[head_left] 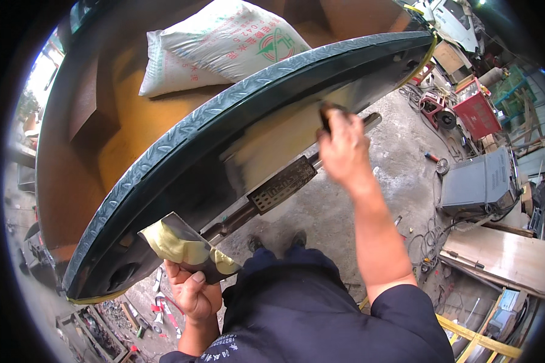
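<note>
My left hand [191, 290] grips a flat board [217, 265] carrying pale yellow paste [168, 239], low at the left. My right hand [345, 148] is closed on a dark tool [327, 115], seemingly a spreader, against the dark curved panel [203, 163]; motion blurs it. A band of beige paste [272, 139] is smeared on the panel under and left of that hand. A tread-patterned strip [236, 97] runs along the panel's top edge. Below the paste is a metal bar with a perforated dark plate [281, 184].
A white sack [218, 45] rests on a rusty surface [127, 133] behind the strip. To the right are a red box [475, 109], a machine with a wheel [433, 106], a grey case [472, 178], cables and wooden boards [499, 257]. Scrap and tools [103, 333] lie lower left.
</note>
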{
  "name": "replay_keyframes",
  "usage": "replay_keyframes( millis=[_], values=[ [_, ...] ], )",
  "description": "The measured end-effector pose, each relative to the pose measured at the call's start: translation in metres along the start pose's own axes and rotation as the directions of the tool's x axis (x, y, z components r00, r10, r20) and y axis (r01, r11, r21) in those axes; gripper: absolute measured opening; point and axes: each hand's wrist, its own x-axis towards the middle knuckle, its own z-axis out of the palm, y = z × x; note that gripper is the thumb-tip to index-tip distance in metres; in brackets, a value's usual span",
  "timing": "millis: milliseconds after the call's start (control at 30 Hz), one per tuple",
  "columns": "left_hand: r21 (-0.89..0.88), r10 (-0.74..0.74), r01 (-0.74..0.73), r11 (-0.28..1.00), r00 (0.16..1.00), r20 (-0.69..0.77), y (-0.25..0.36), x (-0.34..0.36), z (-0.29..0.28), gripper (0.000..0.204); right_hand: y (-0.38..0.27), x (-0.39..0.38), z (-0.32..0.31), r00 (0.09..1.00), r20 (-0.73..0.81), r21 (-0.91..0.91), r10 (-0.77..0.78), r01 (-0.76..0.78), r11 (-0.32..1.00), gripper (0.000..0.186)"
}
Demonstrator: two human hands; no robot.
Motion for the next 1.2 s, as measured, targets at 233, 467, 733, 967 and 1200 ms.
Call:
replay_keyframes(
  millis=[233, 467, 733, 967, 1200],
  values=[
    [-0.007, -0.027, 0.027, 1.0, 0.999, -0.018, 0.0, 0.001, 0.004, 0.075, 0.064, 0.058, -0.01, 0.994, 0.012, 0.011, 0.112, -0.112, 0.994, 0.041],
    [-0.011, -0.056, 0.055, 0.998, 0.997, -0.058, 0.0, 0.003, 0.007, 0.072, 0.009, 0.026, -0.003, 0.989, 0.148, -0.055, -0.012, 0.02, 0.998, 0.041],
    [-0.005, -0.043, 0.043, 0.999, 0.999, 0.019, -0.003, 0.007, 0.004, 0.075, -0.081, -0.048, 0.027, 0.958, 0.098, -0.058, -0.268, 0.274, 0.96, 0.044],
    [-0.029, -0.077, 0.076, 0.997, 0.997, -0.032, 0.006, 0.01, 0.008, 0.074, -0.111, -0.081, 0.028, 0.891, 0.044, 0.105, -0.452, 0.446, 0.889, 0.042],
    [-0.07, -0.133, 0.123, 0.99, 0.977, -0.168, 0.002, 0.012, 0.021, 0.075, -0.086, -0.112, -0.01, 0.735, -0.087, 0.991, -0.673, 0.131, 0.014, 0.043]
  ],
)
